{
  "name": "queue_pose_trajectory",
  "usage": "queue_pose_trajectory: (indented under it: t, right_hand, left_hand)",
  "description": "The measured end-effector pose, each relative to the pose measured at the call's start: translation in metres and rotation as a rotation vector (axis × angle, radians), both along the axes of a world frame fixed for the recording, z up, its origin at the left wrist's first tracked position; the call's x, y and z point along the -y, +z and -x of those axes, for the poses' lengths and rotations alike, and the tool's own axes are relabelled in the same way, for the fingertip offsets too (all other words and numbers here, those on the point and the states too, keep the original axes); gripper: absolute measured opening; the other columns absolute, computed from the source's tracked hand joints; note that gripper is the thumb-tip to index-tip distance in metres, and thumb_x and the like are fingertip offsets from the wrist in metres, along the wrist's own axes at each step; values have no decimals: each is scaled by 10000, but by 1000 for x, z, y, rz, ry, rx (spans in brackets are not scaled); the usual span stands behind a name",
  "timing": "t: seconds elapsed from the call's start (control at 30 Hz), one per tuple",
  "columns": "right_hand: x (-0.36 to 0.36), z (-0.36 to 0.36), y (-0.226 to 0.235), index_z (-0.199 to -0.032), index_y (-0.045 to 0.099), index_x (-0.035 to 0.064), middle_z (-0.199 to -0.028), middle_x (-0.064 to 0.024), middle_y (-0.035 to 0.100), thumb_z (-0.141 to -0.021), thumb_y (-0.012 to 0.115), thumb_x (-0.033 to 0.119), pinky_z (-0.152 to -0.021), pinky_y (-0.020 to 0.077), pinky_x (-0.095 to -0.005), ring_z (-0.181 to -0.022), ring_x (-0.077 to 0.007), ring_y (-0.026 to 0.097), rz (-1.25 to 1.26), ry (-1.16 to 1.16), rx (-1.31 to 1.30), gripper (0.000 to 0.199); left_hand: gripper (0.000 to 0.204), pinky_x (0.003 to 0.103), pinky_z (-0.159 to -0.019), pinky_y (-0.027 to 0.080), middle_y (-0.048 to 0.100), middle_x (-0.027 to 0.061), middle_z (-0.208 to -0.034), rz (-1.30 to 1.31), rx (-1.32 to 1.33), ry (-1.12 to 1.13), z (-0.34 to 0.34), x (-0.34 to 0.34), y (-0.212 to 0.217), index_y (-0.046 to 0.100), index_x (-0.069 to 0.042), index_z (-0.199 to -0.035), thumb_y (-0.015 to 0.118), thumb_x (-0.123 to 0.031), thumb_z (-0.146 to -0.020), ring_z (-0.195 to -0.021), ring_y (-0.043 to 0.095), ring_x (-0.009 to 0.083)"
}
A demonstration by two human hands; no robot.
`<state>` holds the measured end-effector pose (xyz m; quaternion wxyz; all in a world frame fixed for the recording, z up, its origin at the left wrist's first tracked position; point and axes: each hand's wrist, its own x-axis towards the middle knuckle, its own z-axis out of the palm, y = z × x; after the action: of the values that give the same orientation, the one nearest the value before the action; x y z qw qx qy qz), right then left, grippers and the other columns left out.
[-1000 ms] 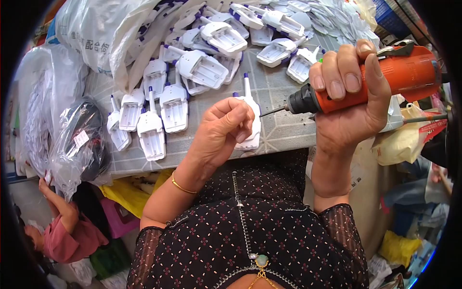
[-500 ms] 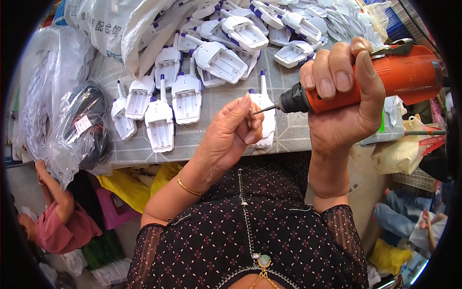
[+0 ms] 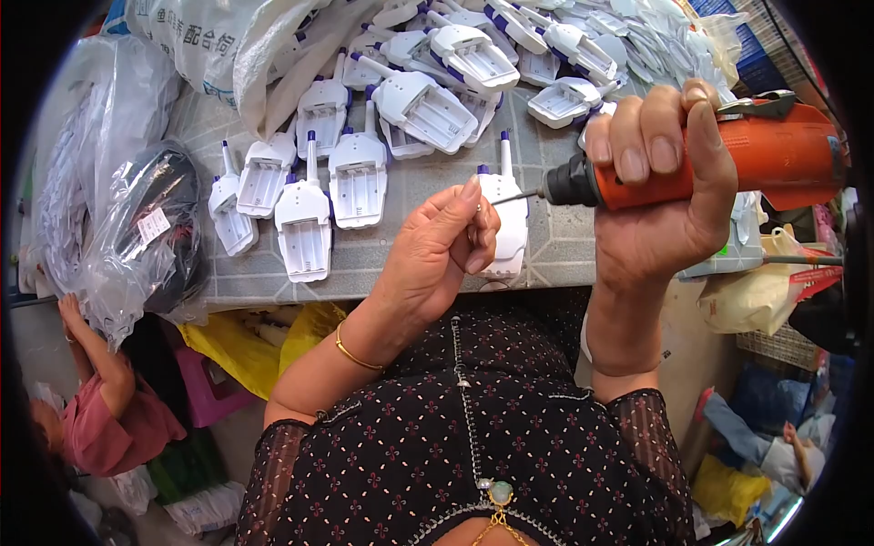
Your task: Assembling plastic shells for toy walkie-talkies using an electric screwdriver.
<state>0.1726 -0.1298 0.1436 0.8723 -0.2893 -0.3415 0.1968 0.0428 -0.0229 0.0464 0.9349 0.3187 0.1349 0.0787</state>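
My right hand (image 3: 665,173) is wrapped round an orange electric screwdriver (image 3: 769,155), left hand (image 3: 444,238) pinching what looks like a tiny screw (image 3: 479,208) by the bit (image 3: 521,197); white plastic casing (image 3: 513,218) lies behind on the grey table (image 3: 569,227).

I have the right hand (image 3: 660,200) wrapped around an orange driver (image 3: 778,150), its bit (image 3: 521,196) pointing left toward the left hand (image 3: 435,246), whose fingertips pinch a tiny metal piece (image 3: 479,208); I cannot tell whether the two touch. Just beyond that hand, partly hidden by it, a white casing (image 3: 512,218) lies on the grey surface (image 3: 557,250). Farther left I see four casings (image 3: 304,238), hollow sides up, and behind them a heap (image 3: 428,102) of more. A white sack (image 3: 196,55) and a clear bag (image 3: 86,196) are at left.
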Motion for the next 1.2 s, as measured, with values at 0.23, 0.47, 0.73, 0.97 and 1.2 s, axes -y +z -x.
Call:
queue_pose_trajectory:
  t: [0.23, 0.47, 0.73, 0.97, 1.2]
  right_hand:
    - [5, 6, -12, -1023, 560, 32, -753, -28, 551, -919, 643, 44, -608, 465, -278, -607, -112, 534, 503, -348, 309, 134]
    - [12, 14, -16, -1083, 532, 42, -862, -49, 638, -850, 730, -24, -609, 451, -222, -683, -81, 565, 589, -311, 210, 313]
    - [15, 16, -16, -1083, 516, 37, -923, -69, 662, -877, 716, -28, -616, 490, -212, -726, -90, 614, 562, -243, 288, 294]
    - [21, 12, -25, -1061, 491, 14, -923, -131, 666, -883, 673, -82, -575, 589, -310, -688, -184, 680, 575, -211, 345, 272]
    - [26, 9, -25, -1136, 507, 51, -965, -75, 676, -866, 724, -47, -720, 530, -239, -815, -113, 655, 638, -275, 329, 360]
  left_hand:
    - [401, 233, -512, 324, 520, 30, -695, -111, -47, 73, 4, -5, 11, 517, -82, -771, 468, -324, -1086, -533, 394, 99]
    - [352, 209, -499, 357, 567, 4, -678, -153, 32, 129, -9, -2, 21, 588, -87, -793, 595, -346, -1031, -552, 474, 73]
    - [342, 212, -497, 348, 550, -9, -671, -171, 59, 147, -25, 15, 46, 604, -80, -815, 585, -339, -1038, -555, 460, 62]
    - [314, 215, -523, 345, 508, -39, -672, -127, 56, 141, -29, 22, 53, 685, -69, -983, 560, -348, -1050, -580, 435, 51]
    - [307, 204, -579, 373, 560, -22, -742, -334, 164, 109, -25, 19, 46, 688, -34, -1046, 544, -305, -1062, -627, 465, 52]
